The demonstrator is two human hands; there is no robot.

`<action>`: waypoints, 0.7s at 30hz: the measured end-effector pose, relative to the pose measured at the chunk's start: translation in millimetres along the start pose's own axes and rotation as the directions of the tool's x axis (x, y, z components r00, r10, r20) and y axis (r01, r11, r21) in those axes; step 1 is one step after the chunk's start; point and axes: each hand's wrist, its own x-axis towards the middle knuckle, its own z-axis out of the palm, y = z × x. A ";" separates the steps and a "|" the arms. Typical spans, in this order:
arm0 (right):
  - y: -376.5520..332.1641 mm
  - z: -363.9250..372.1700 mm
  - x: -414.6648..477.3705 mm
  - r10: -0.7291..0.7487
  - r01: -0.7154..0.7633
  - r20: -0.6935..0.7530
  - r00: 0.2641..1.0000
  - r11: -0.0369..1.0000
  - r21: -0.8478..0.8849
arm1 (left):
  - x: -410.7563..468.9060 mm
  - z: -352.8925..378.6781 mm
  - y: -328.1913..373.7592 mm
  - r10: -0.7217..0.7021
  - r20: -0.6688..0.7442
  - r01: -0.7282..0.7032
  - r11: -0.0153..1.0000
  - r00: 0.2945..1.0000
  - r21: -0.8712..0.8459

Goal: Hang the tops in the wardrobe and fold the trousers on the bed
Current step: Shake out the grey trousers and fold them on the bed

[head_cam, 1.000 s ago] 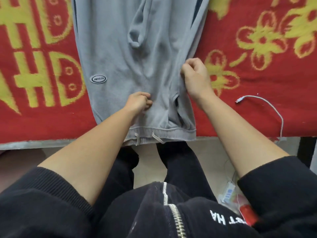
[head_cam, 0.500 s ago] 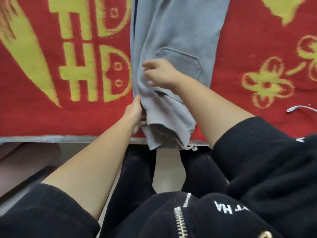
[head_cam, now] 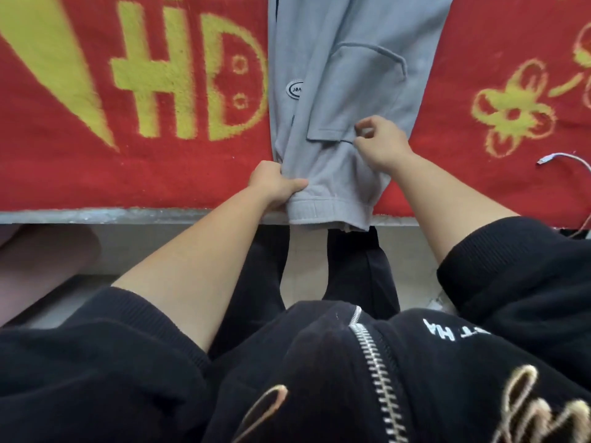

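Note:
Grey trousers (head_cam: 348, 91) lie folded lengthwise on the red bed cover (head_cam: 160, 174), one leg on top of the other, a back pocket facing up. The waistband hangs slightly over the bed's near edge. My left hand (head_cam: 275, 185) grips the left side of the waistband, thumb on top of the fabric. My right hand (head_cam: 380, 145) rests on the right part of the trousers just below the pocket, fingers curled and pinching lightly at the cloth. An oval logo patch shows on the lower layer at the left.
The bed cover is red with yellow characters and flowers. A white charging cable (head_cam: 563, 159) lies on it at the right. The grey bed rail (head_cam: 128, 215) runs along the near edge. My black-trousered legs stand right against it.
The trousers went from lying spread open to folded in half lengthwise. My right hand has moved back to the right onto the top layer, and my left hand now grips the waistband edge.

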 end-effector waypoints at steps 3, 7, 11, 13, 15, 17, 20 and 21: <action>0.7 13.0 0.3 -0.027 0.026 -0.014 1.000 0.998 -0.062 | -4.3 14.9 -22.7 -0.062 0.052 0.068 0.990 0.997 -0.121; 10.4 19.0 0.2 -0.077 0.078 0.015 0.997 0.979 -0.188 | -3.4 29.5 -30.9 -0.014 -0.085 0.013 1.000 0.996 -0.004; 31.2 19.6 -9.4 -0.110 0.101 0.002 0.994 0.908 -0.406 | -2.9 30.6 -18.2 0.022 -0.122 0.012 0.961 0.992 0.275; 42.8 21.8 -14.5 -0.071 0.055 -0.024 0.997 0.908 -0.414 | -4.0 29.5 -8.9 0.016 -0.110 0.030 0.917 0.994 0.398; 48.7 22.5 -17.7 -0.003 -0.006 -0.024 1.000 0.924 -0.383 | -4.5 26.4 -0.3 -0.008 -0.078 0.042 0.889 0.997 0.455; 43.7 15.3 -12.0 0.055 -0.037 0.037 0.998 0.922 -0.386 | -4.7 20.1 8.5 -0.013 -0.060 0.040 0.877 0.998 0.479; 18.1 -10.6 7.2 0.118 -0.049 0.127 0.985 0.891 -0.452 | -3.8 7.8 32.1 0.137 -0.143 -0.045 0.856 0.980 0.516; 6.6 -21.2 14.7 0.097 -0.043 0.096 0.991 0.888 -0.457 | -1.1 3.3 42.2 0.204 -0.200 -0.075 0.855 0.958 0.513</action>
